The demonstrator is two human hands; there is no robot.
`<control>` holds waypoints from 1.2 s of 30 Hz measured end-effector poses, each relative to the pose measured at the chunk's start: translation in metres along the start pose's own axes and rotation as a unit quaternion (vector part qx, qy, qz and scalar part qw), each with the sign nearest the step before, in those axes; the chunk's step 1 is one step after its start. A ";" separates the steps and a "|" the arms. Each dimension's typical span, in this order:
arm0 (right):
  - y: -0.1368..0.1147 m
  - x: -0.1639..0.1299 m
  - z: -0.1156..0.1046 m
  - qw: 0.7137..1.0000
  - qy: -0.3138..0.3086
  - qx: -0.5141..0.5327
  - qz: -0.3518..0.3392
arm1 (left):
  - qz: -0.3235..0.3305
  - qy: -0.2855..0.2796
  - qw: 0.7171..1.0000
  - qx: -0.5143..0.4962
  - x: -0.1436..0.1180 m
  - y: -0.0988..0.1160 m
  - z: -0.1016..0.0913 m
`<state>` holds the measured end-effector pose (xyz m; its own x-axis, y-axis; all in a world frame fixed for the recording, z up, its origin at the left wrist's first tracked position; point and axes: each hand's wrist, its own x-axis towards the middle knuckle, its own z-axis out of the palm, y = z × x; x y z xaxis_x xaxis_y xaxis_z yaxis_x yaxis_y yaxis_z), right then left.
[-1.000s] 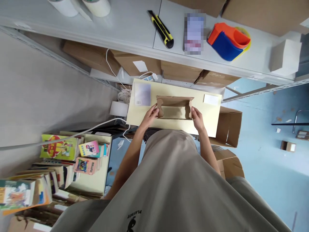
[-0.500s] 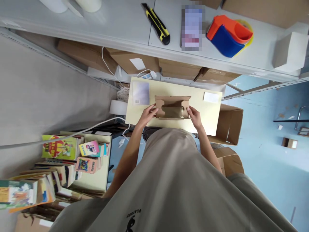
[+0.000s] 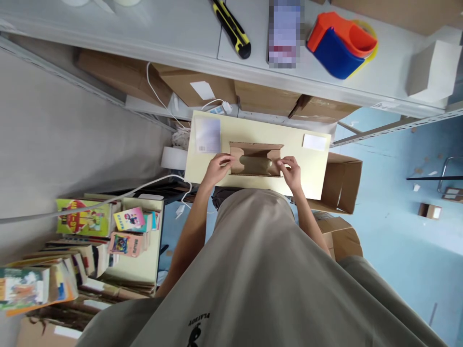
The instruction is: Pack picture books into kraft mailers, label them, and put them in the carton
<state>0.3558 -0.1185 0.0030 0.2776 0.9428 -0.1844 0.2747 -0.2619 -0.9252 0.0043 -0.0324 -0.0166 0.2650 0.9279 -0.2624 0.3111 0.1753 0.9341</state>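
From my remote feed, the left hand point(image 3: 217, 169) sits at the left flap of a small open carton point(image 3: 255, 151), thumb and fingers slightly parted; I can't tell whether that grip pinches the card. The carton lies mid-desk point(image 3: 307, 166), close to the person's body, and I judge it light, springy and easily creased, best held by its end flaps or folded corners. On its right, the right hand point(image 3: 291, 172) seems to pinch the other flap between thumb and finger. Around it, left to right: stacked books point(image 3: 85, 217), a white cable point(image 3: 87, 209) passing over them, a white roll point(image 3: 174, 158), a pale booklet point(image 3: 208, 134), a cutter point(image 3: 233, 29), a pixelated rectangle point(image 3: 284, 33), a white card point(image 3: 314, 142), an orange-and-blue tape dispenser point(image 3: 342, 43) and a larger box point(image 3: 343, 183). The shelf point(image 3: 162, 36) beyond the desk would, I judge, limit reaching forward.
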 end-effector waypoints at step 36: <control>-0.003 -0.005 -0.010 1.000 -0.007 -0.015 -0.024 | 0.011 -0.042 0.999 -0.003 -0.002 0.022 0.005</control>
<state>0.3630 -0.1247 0.0103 0.2500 0.9572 -0.1460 0.3140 -0.2227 -0.9229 0.0146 -0.0324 0.0030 0.3475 0.9006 -0.2612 0.2987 0.1577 0.9412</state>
